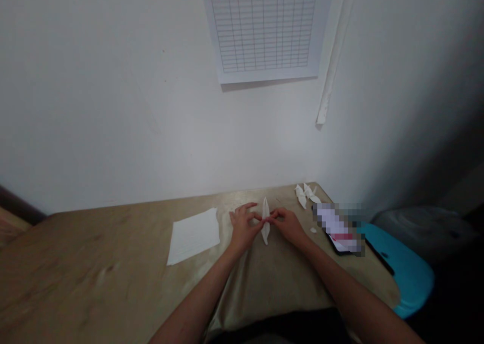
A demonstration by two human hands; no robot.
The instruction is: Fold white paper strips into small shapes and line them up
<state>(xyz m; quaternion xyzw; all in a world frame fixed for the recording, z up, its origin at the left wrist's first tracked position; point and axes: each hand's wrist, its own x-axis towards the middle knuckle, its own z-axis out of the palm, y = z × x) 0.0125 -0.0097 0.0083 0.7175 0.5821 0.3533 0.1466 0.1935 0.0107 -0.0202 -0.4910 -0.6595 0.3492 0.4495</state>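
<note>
A table [124, 288], wall [113, 107] and printed chart [269, 29] show an indoor room

You've got one left hand [244, 226], one right hand [290, 225], one paper strip [266, 237], one paper pile [194, 237] (sheets uncountable), two folded paper pieces [301, 197], one scrap [313, 230], one phone [338, 228], one wall chart [266, 29], one blue seat [414, 271].

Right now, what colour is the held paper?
The held paper is white; the head view shows it.

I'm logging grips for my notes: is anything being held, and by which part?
Yes: a narrow white piece, apparently folded paper, held near the middle of its length by the fingertips of the left hand and right hand.
</note>
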